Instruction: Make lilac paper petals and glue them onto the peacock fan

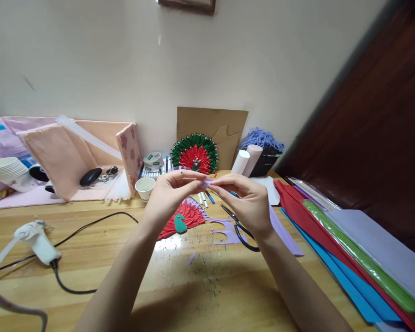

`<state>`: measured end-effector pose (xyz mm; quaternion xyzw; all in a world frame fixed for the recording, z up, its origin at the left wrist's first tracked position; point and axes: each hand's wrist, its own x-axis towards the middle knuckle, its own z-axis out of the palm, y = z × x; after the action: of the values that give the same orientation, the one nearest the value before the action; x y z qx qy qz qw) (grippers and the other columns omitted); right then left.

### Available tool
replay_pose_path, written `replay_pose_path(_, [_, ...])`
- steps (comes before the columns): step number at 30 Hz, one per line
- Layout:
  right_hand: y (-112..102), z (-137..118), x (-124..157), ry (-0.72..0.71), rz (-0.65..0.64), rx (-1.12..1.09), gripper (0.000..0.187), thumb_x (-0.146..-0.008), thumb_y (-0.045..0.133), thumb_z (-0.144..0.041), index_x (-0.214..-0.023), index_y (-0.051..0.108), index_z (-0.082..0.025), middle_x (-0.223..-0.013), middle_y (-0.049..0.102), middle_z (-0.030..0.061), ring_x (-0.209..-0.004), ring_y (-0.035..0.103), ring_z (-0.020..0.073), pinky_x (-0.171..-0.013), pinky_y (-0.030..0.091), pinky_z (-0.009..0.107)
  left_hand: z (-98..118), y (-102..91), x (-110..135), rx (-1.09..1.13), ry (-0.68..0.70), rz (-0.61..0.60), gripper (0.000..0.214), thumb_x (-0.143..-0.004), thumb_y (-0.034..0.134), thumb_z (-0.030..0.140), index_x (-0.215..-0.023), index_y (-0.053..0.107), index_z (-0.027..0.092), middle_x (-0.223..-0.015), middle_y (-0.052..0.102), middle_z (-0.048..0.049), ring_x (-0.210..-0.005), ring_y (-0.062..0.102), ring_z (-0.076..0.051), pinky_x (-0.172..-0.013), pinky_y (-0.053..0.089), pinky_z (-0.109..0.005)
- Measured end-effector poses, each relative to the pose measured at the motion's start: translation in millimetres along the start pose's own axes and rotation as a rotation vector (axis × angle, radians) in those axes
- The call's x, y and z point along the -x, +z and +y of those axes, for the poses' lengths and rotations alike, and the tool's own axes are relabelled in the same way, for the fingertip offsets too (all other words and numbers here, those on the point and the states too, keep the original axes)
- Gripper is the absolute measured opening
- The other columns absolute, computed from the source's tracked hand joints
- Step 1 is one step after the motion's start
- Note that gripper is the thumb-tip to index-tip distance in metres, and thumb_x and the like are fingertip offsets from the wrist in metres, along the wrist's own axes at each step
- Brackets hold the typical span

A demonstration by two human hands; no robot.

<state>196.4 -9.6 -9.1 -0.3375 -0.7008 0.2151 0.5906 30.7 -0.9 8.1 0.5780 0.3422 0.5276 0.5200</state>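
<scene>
My left hand (pixel 171 191) and my right hand (pixel 247 203) are raised over the wooden table (pixel 100 286), fingertips meeting. Together they pinch a small lilac paper piece (pixel 206 183) between thumbs and forefingers. Below them lies a red paper-petal peacock craft (pixel 190 216) with a teal body. Lilac paper offcuts (pixel 228 233) and black scissors (pixel 242 230) lie just under my right hand. A lilac paper strip (pixel 286 235) runs beside my right wrist.
A white glue gun (pixel 38 242) with a black cord lies at left. A paper cup (pixel 145 188), pens and a finished green-red fan craft (pixel 194 154) stand at the back. Coloured paper sheets (pixel 352 258) are stacked at right. Stacked cups (pixel 7 171) sit far left.
</scene>
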Motion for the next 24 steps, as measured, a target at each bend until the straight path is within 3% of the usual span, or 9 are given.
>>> replay_pose_path(8, [-3.4, 2.4, -0.9, -0.069, -0.040, 0.063, 0.007, -0.077, 0.062, -0.013, -0.082, 0.065, -0.018, -0.080, 0.065, 0.0015, -0.076, 0.061, 0.0123, -0.071, 0.052, 0.026, 5.1, -1.3, 3.7, -0.186, 0.067, -0.064, 0.017, -0.067, 0.071, 0.024, -0.082, 0.072, 0.018, -0.082, 0.073, -0.0050, -0.077, 0.068, -0.015, -0.073, 0.056, -0.024])
replay_pose_path(19, [-4.2, 0.4, 0.9, -0.027, -0.006, 0.062, 0.005, -0.077, 0.063, -0.017, -0.081, 0.065, -0.019, -0.079, 0.066, 0.0013, -0.074, 0.062, 0.0134, -0.070, 0.053, 0.029, 1.4, 6.1, 7.3, -0.266, 0.228, 0.003, 0.013, -0.069, 0.069, 0.024, -0.080, 0.070, 0.017, -0.080, 0.072, -0.0048, -0.074, 0.066, -0.015, -0.071, 0.056, -0.027])
replay_pose_path(24, [-5.2, -2.4, 0.8, -0.024, -0.006, 0.088, 0.005, -0.079, 0.061, -0.021, -0.081, 0.065, -0.021, -0.082, 0.066, 0.0017, -0.076, 0.062, 0.0148, -0.072, 0.053, 0.031, 6.2, 7.3, 8.8, -0.502, 0.394, 0.039, 0.009, -0.074, 0.064, 0.024, -0.080, 0.069, 0.020, -0.083, 0.069, -0.0048, -0.079, 0.063, -0.016, -0.075, 0.052, -0.029])
